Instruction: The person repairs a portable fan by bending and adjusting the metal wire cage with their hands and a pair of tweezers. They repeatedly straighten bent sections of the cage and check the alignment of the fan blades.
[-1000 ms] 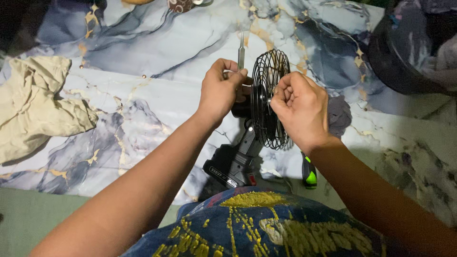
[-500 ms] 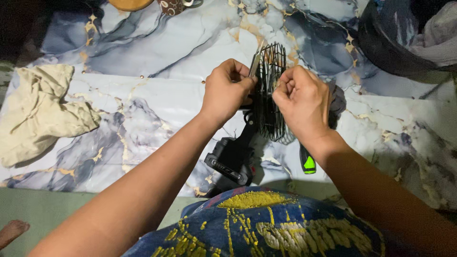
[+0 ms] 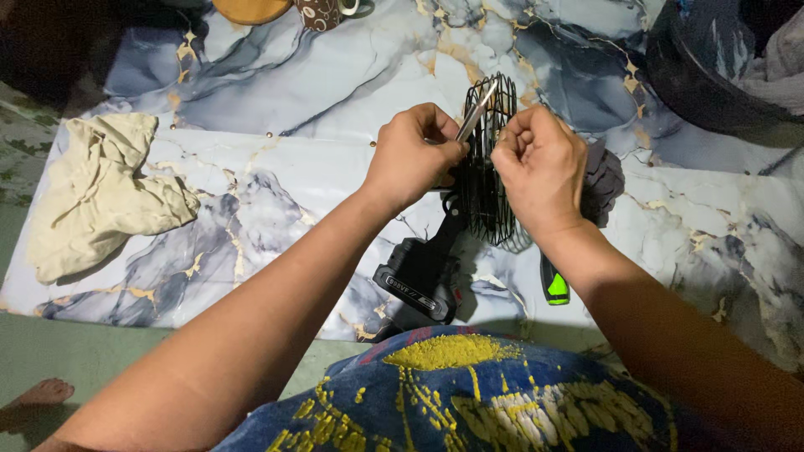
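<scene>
Round black wire fan cage (image 3: pixel 486 180), pinched by right hand (image 3: pixel 543 167); thin metal tool (image 3: pixel 474 113) gripped in left hand (image 3: pixel 412 157)

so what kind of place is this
Probably a home floor used as a repair spot: a marble-patterned mat spread on the ground, a small black wire-cage fan held in both hands, a crumpled beige rag nearby.

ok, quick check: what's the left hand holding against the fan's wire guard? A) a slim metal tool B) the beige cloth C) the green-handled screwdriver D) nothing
A: the left hand grips a slim metal tool whose tip lies on the black fan guard; the beige cloth and the green-handled screwdriver both lie on the mat, apart from either hand.
</scene>
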